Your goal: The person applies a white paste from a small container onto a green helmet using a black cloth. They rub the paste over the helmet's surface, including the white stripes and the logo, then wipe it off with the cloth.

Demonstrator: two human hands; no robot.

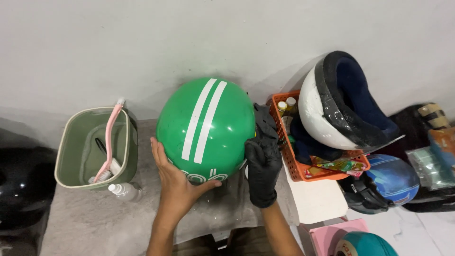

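Grey cloth-covered bench [95, 223] against wall. On it: green helmet [206, 128], green tub [95, 147], small clear bottle [124, 191] beside tub, orange basket [296, 166] at right.

You cannot see the bottom of the shiny green round helmet with two white stripes [205, 129]; your bare left hand [176, 184] covers part of its white letters. The teal helmet [365, 244] is cut off by the bottom edge. The black shiny thing [21, 187] runs off the left edge. The small bottles in the orange plastic basket [303, 172] are too small to tell.
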